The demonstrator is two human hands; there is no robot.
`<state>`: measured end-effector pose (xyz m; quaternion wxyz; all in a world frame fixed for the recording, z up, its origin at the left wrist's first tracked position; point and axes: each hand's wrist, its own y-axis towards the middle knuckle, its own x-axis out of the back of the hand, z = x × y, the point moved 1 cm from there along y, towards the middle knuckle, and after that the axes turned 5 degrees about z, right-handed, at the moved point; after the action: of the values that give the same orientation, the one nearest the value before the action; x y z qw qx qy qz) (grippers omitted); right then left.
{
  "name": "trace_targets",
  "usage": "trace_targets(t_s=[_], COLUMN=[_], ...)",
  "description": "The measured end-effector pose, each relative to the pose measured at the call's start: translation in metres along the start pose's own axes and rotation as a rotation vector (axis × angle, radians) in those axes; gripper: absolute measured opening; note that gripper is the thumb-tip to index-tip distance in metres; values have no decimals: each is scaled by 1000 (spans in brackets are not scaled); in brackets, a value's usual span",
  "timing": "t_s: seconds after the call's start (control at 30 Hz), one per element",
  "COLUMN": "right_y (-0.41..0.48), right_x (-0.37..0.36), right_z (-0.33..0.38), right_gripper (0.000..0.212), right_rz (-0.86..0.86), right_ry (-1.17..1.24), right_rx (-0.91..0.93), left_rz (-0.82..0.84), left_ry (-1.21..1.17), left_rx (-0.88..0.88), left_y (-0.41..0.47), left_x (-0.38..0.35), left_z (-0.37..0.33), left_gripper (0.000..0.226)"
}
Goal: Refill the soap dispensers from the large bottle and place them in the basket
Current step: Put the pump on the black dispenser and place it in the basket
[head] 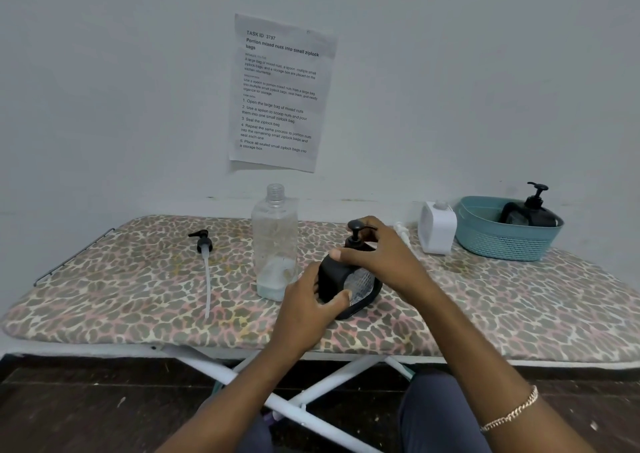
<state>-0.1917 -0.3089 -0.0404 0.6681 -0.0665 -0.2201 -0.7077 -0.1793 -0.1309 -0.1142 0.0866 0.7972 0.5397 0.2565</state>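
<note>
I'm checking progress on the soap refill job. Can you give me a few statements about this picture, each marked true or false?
1. The clear bottle stands uncapped. True.
2. The basket holds nothing. False: a second black dispenser stands in it.
3. The left hand and right hand both hold the front black dispenser. True.
4. The loose pump lies to the right of the basket. False: it lies on the board, left of the clear bottle.
5. The white dispenser is in the basket. False: it stands on the board beside it.
</note>
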Motion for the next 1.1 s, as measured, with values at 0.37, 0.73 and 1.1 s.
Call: trace_targets(t_s=[0.37,0.73,1.1], right_y=[2,-1,-2], right_x=[11,-1,12], right_z=[-9,-2,-4], right_gripper=[23,36,31], right_rz=[33,-43,70], right_ry=[291,-45,171], right_rx=[50,40,65], left_rz=[-1,-6,-7], left_ry=[-4,-15,10], left_rx=[5,-2,6], left_y=[0,-2,0], left_x=[0,1,0], left_z=[-2,-7,-1], left_gripper=[41,45,41])
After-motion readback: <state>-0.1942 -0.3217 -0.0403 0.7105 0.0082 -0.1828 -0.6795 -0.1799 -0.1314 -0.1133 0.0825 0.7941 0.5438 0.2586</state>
